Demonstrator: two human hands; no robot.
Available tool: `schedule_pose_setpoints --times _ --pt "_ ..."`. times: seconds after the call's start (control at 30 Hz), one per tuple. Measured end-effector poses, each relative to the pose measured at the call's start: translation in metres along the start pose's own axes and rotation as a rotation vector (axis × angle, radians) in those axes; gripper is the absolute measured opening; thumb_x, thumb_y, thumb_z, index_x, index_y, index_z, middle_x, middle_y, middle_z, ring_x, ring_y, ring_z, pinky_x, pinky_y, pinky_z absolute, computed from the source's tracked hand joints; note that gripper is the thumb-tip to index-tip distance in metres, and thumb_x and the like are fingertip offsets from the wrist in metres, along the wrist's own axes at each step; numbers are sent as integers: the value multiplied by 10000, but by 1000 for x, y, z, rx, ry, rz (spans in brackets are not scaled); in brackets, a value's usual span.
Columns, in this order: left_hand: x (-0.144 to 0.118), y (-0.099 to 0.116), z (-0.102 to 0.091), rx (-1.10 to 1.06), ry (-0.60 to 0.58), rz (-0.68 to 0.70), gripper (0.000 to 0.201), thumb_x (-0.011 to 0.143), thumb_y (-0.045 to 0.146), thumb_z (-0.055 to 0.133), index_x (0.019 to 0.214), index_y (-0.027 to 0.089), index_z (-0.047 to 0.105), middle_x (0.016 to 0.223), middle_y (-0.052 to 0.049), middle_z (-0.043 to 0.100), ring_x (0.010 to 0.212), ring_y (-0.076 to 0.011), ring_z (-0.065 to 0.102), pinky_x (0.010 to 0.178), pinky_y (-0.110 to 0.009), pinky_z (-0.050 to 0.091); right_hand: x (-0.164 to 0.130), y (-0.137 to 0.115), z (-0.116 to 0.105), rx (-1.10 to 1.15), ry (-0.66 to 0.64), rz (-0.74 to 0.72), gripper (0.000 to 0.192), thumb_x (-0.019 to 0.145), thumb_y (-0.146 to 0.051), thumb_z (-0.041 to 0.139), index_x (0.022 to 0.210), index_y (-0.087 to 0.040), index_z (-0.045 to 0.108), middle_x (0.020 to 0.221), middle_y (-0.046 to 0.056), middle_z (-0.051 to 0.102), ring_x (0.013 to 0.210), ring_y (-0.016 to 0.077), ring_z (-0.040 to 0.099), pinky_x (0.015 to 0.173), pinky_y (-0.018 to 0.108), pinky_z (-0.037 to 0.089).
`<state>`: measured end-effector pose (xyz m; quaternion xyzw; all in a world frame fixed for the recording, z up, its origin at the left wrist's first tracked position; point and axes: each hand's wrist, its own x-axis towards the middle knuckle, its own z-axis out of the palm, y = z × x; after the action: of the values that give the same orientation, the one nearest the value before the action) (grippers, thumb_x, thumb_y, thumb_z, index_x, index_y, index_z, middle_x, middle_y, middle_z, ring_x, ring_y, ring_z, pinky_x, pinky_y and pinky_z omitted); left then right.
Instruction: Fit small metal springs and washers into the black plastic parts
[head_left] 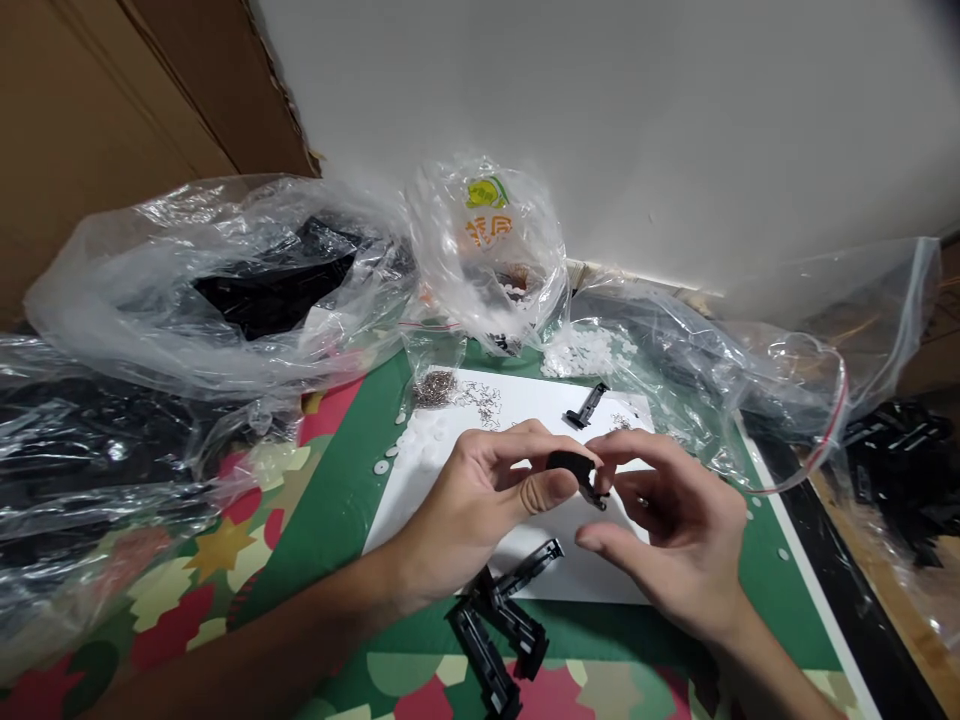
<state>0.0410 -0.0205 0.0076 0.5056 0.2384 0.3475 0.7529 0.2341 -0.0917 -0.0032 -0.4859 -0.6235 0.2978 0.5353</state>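
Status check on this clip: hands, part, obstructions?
Left hand and right hand both pinch one small black plastic clip above the white paper sheet. More black plastic clips lie under the wrists. Nothing blocking.

Plastic bags (pixel 210 290), white discs (pixel 581 352)
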Motion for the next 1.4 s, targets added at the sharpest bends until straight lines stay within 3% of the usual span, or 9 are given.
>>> schedule_pose_setpoints --times 0.07,0.17,0.27,0.43,0.53,1.0,1.2,1.4 --pt "-2 1 1 12 19 -9 197 948 363 831 1071 219 886 951 -52 758 944 -172 670 864 -242 531 1 0 2 -123 32 -95 358 854 -183 890 1166 -251 726 872 1 655 556 99 377 453 261 308" --pt "-4 1 2 14 36 -46 191 940 349 841 1081 225 878 912 -36 755 737 -107 604 683 -200 504 6 0 1 -244 75 -174 173 919 -111 780 1043 -224 735 876 25 673 573 109 452 457 260 345" --pt "-4 1 4 -5 34 -91 204 927 323 851 1098 212 863 893 -30 746 575 -53 473 523 -171 414 8 1 -1 -356 82 -272 179 933 -73 726 1031 -222 742 898 51 707 565 115 529 441 259 388" --pt "-3 2 5 27 66 -92 203 947 367 816 1013 181 861 758 -16 682 549 -63 433 463 -169 340 5 8 -2 -536 102 -430 250 906 -17 702 1040 -226 728 865 57 729 669 159 675 533 276 512" --pt "-2 0 3 82 96 -40 207 946 367 819 955 164 862 709 -6 650 539 -63 392 472 -189 309 4 11 -1 -564 87 -457 249 894 -18 708 1048 -214 712 845 50 734 656 153 670 545 279 515" --pt "4 -4 -10 128 5 -41 235 943 374 824 887 152 876 712 -28 669 592 -97 479 569 -239 359 5 10 -3 -685 50 -501 228 898 -14 672 991 -218 713 774 11 754 604 121 689 490 255 445" --pt "6 -8 -6 56 129 -155 287 968 436 783 932 159 845 843 -42 695 692 -124 494 651 -241 401 5 14 -1 -696 39 -467 220 904 -44 681 1023 -227 714 797 17 765 624 124 698 510 248 471" --pt "5 -12 -2 -63 131 -202 234 1029 423 696 1068 199 753 916 -12 613 801 -142 497 781 -246 424 6 13 3 -723 76 -460 174 927 -70 691 1013 -220 711 779 14 753 616 120 679 525 243 497"
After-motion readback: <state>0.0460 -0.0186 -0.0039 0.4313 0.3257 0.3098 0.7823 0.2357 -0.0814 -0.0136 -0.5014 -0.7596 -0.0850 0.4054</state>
